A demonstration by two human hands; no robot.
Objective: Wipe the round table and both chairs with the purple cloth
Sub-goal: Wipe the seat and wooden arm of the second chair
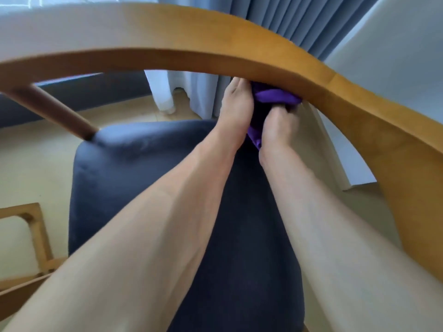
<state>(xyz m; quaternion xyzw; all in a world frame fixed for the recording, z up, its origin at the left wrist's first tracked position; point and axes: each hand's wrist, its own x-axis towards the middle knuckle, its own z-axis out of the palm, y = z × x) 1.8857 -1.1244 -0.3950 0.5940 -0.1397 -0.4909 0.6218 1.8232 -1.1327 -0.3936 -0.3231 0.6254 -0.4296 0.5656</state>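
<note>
Purple cloth: soft purple fabric cloth (275,97), bunched up under the inner face of the curved backrest rail, between the two hands.
Chair: curved honey-coloured wooden backrest rail (215,44) arching over a dark blue upholstered seat (148,164); a round wooden spindle (60,111) joins rail to seat at left.
Left hand: left hand (236,111) reaches forward with fingers fairly straight, lying against the cloth just below the rail.
Right hand: right hand (279,127) is curled round the lower bunch of cloth, gripping it; the two hands sit close together.
Handling: the cloth looks light and limp, likely to fold or slip out of a loose hold, so it is best gripped as a wad and pressed flat on the wood. The rail seems smooth and rigid.
In the way: the rail overhangs the hands and hides part of the cloth; the spindle may interrupt a long sweep.
Around: grey-blue pleated curtains (287,27), white sheer curtain (163,94), pale tiled floor (36,164), another wooden frame (31,231) at lower left.
Round bench: not in view.
</note>
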